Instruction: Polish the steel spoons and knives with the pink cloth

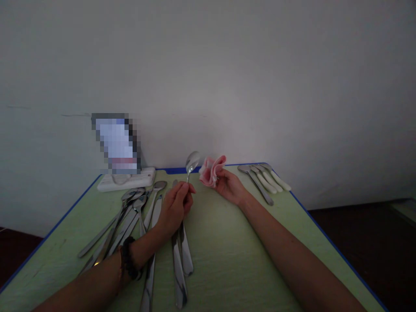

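Observation:
My left hand (178,203) is closed round the handle of a metal spoon (193,161), whose bowl points up above the fingers. To its right my right hand (229,185) pinches a crumpled pink and white cloth (211,171). A small gap separates the cloth from the spoon's bowl. Beneath and beside my left hand, metal knives (179,277) lie on the green table (227,260). More loose spoons (139,203) and other cutlery lie to the left, partly hidden by my left forearm.
At the back right lie a metal spoon (260,186) and several white-handled pieces of cutlery (266,181). A blurred-out phone (117,143) leans upright on a white base (126,179) at the back left. The wall (243,78) stands behind the table's blue edge.

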`<move>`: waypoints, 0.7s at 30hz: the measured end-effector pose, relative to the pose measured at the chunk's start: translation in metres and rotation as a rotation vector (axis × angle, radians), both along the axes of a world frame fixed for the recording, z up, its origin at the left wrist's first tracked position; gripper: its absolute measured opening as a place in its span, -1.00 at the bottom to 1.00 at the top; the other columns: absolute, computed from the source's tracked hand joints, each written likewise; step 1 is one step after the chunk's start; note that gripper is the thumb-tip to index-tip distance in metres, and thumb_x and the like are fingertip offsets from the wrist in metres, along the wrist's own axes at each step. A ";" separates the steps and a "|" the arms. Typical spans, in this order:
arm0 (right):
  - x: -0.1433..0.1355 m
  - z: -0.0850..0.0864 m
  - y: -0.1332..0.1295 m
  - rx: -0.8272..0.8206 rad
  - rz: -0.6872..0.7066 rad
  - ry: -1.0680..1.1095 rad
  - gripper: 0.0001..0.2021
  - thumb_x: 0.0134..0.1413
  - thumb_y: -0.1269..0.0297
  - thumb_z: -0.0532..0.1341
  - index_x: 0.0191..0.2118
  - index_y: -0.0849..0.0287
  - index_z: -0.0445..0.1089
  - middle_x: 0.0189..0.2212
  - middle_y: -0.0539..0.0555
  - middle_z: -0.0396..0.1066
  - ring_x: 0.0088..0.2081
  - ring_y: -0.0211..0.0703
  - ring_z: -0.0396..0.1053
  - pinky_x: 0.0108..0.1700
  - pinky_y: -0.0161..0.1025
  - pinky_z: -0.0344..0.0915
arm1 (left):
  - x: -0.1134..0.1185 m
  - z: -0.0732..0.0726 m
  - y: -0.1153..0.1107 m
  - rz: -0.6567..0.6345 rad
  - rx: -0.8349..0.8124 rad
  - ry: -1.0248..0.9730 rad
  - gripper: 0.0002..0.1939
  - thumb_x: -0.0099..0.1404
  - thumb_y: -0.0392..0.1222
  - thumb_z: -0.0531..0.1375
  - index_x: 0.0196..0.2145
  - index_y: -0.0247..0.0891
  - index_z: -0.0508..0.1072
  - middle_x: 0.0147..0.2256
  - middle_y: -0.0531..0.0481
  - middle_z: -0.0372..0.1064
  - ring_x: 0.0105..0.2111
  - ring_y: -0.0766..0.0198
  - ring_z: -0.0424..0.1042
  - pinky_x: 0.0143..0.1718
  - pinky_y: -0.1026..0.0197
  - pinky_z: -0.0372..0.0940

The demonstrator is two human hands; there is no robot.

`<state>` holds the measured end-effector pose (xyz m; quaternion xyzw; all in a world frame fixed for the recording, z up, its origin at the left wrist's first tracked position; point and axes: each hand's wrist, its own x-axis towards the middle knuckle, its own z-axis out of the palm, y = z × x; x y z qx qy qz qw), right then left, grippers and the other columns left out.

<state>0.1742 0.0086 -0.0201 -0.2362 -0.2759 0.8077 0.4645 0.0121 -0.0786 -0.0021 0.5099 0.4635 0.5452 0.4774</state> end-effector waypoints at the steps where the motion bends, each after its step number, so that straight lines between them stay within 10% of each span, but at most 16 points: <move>1: 0.000 0.001 -0.001 0.011 0.010 0.000 -0.83 -0.12 0.50 0.08 -0.36 0.19 0.36 -0.48 -0.04 0.45 -0.40 -0.26 0.39 -0.20 -0.21 0.36 | 0.000 0.000 0.001 -0.020 -0.002 -0.018 -0.73 0.28 -0.01 -0.01 -0.42 -0.25 0.28 -0.74 0.26 -0.02 -0.77 0.46 -0.06 -0.77 0.42 -0.11; 21: -0.001 0.008 -0.003 0.071 0.011 -0.028 -0.87 -0.01 0.41 0.11 -0.32 0.16 0.37 -0.43 -0.03 0.46 -0.43 -0.25 0.36 -0.25 -0.24 0.35 | 0.005 -0.002 0.002 -0.096 -0.079 -0.048 -0.71 0.21 0.05 0.08 -0.34 -0.27 0.28 -0.68 0.28 -0.06 -0.73 0.49 -0.05 -0.72 0.43 -0.09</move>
